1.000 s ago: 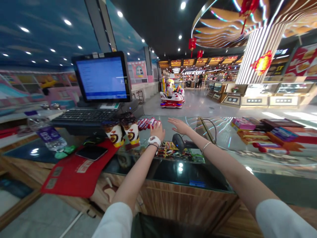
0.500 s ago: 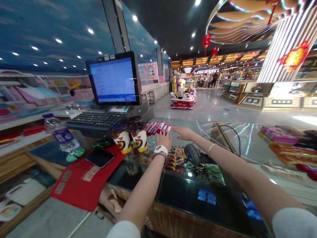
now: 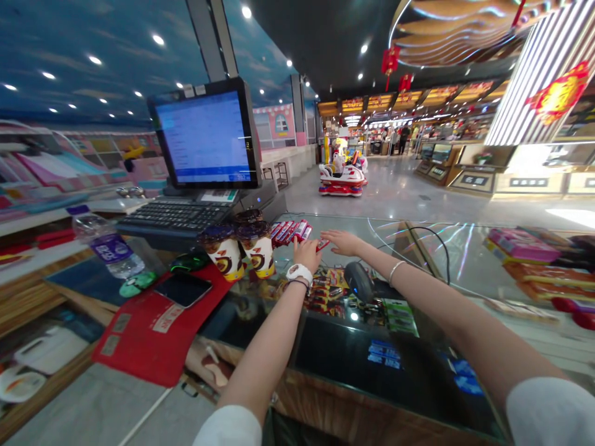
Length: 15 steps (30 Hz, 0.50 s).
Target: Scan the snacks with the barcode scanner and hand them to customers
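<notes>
My left hand [image 3: 307, 254], with a white watch on the wrist, reaches over the glass counter at the near right end of a row of small red packets [image 3: 284, 233]. Its fingers are apart, and the index finger points toward the row. One red packet [image 3: 322, 244] lies at an angle between my two hands, close to the fingertips of both. My right hand [image 3: 343, 243] comes in from the right, fingers stretched out to the left; its bracelet shows above the wrist. Two lidded cups [image 3: 256, 251] stand left of my left hand, with another behind them.
A monitor [image 3: 204, 137] and keyboard [image 3: 174, 214] stand at the left. Nearer are a water bottle [image 3: 111, 251], a phone [image 3: 183, 289] and a red mat [image 3: 144, 344]. A dark scanner [image 3: 359, 282] stands below my right hand; a black cable [image 3: 444, 248] loops behind it.
The rightmost red packet has come apart from the row and turned, now between my hands. My left hand has shifted slightly off the row. The whole view has tilted a little.
</notes>
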{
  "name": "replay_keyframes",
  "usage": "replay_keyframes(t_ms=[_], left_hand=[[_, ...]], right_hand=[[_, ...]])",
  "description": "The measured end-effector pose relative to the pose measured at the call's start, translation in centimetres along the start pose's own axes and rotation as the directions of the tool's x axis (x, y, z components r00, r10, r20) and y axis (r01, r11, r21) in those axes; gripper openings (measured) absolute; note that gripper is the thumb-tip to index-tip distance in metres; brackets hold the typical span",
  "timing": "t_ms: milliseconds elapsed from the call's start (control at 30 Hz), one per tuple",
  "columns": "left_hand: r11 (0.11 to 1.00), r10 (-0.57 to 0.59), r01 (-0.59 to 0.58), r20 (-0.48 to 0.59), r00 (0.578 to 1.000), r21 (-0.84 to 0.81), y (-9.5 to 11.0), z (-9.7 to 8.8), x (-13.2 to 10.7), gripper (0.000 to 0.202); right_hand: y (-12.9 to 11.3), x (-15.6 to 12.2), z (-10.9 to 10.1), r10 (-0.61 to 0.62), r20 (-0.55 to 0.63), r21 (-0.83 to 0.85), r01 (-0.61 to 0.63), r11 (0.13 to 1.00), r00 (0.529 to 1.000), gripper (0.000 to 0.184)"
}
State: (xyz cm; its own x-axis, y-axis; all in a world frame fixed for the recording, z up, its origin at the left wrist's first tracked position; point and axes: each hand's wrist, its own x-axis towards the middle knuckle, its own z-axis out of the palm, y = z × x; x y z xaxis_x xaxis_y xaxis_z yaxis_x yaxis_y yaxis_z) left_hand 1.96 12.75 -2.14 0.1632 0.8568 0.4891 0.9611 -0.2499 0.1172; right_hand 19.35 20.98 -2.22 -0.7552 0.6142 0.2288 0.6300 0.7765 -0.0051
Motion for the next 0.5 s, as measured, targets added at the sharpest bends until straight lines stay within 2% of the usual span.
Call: replay_keyframes(t_ms=[200, 367, 500], left_hand=[[0.995, 0.077, -0.076, 0.009, 0.997, -0.056, 0.4, -0.1, 0.1, 0.007], [0.977, 0.182, -0.182, -0.011, 0.983, -0.109, 0.8, -0.6, 0.0, 0.01], [0.96, 0.239, -0.246, -0.068, 0.969, -0.132, 1.5, -1.4, 0.0, 0.011]], right_hand=[[-1.4, -2.0, -1.6, 0.011, 0.042, -0.074, -0.008, 0.997, 0.999, 0.05], [-2.5, -3.6, -3.0, 0.055, -0.015, -0.139, -0.056, 0.989, 0.998, 0.027], [-2.7, -5.0, -4.0, 0.078, -0.088, -0.153, -0.091, 0.984, 0.993, 0.027]])
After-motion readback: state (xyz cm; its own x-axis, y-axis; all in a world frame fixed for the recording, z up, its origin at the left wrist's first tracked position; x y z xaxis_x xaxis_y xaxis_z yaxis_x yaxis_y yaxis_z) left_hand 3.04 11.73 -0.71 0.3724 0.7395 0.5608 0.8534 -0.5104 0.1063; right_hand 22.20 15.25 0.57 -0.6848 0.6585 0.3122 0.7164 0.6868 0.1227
